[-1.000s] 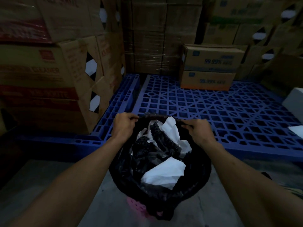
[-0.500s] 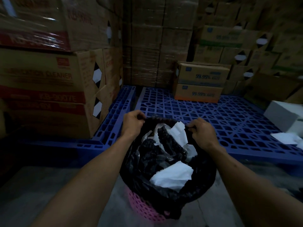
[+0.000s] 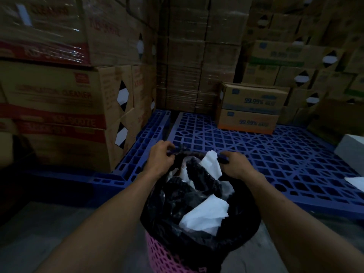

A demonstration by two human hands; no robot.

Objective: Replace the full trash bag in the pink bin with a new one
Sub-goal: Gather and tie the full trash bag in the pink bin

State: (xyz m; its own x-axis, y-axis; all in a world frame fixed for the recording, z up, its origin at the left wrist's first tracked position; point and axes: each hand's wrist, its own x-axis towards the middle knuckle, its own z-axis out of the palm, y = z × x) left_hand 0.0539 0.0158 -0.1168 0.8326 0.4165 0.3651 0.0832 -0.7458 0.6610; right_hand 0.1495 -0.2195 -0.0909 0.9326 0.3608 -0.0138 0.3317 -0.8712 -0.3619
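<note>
while hands [image 3: 160, 158] grip it, trash bag [image 3: 163, 217] holds white paper [image 3: 204, 215].

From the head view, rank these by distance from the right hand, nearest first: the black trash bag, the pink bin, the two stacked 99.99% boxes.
1. black trash bag: its rim is pinched in the right hand.
2. pink bin: below the bag, toward the person.
3. stacked 99.99% boxes: on the far side of the blue pallet, ahead of the hand.
</note>
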